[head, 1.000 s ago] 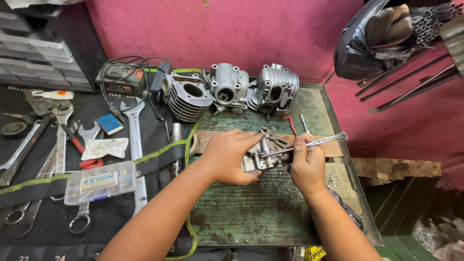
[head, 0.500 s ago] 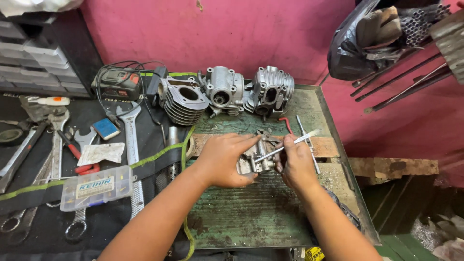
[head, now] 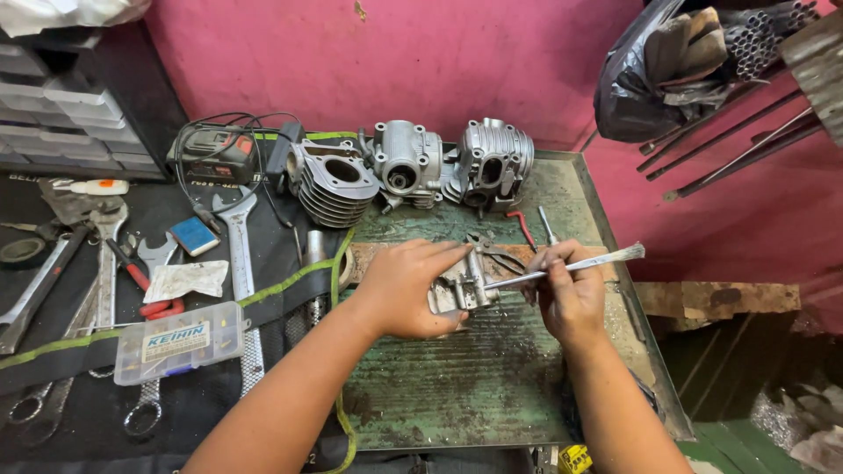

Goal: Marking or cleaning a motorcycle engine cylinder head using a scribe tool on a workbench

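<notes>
Two bare hands meet at the centre of the frame over a worn green metal tray. The left hand is clenched around a small grey cast-metal part, pinning it against the tray surface. The right hand pinches a thin metal rod between fingers and thumb, its near end touching the part and its frayed far end pointing toward the right of the frame. To do this well, I judge the left grip should stay firm so the casting cannot twist, while the rod is kept in line with the opening it enters, worked with light pressure rather than levered. Along the top edge of the tray stand a finned cylinder and two cylinder heads. Wrenches lie at the left.
</notes>
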